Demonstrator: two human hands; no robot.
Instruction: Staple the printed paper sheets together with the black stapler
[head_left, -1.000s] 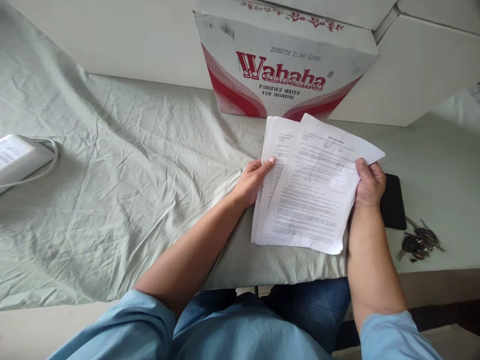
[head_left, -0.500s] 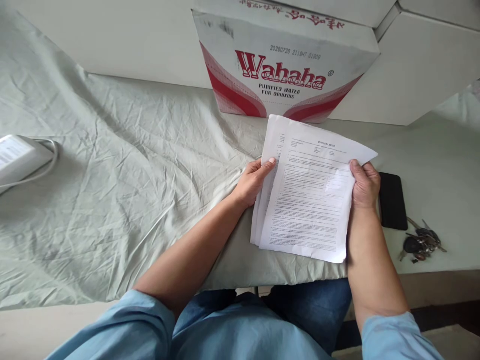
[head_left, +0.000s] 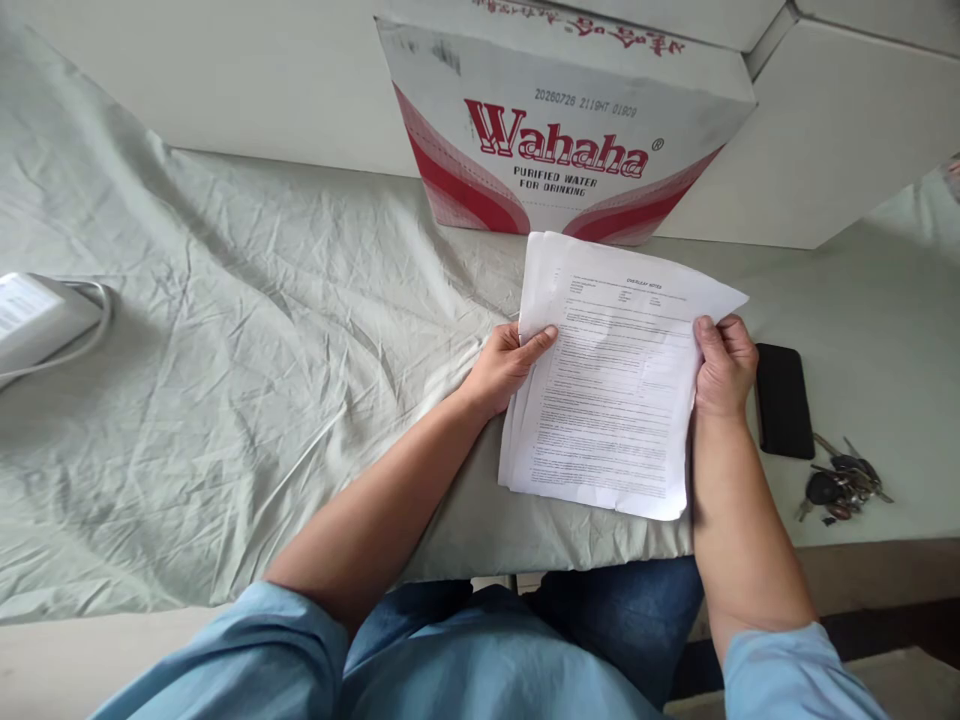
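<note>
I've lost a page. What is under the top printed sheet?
Under the top sheet, more white sheets show along its left edge, held by both hands. Their print and number are covered.

1. Stack of papers (head_left: 615,390): white sheets, fine black print in lines
2. Cardboard box (head_left: 559,140): white, red "Wahaha" lettering, red and pink curved bands, dark smudges on the upper face
3. Cloth (head_left: 247,370): pale grey-green, plain, creased
4. Phone (head_left: 784,400): flat black
5. Bunch of keys (head_left: 840,485): dark grey and black
6. Sleeves (head_left: 270,655): light blue; trousers dark blue denim
</note>
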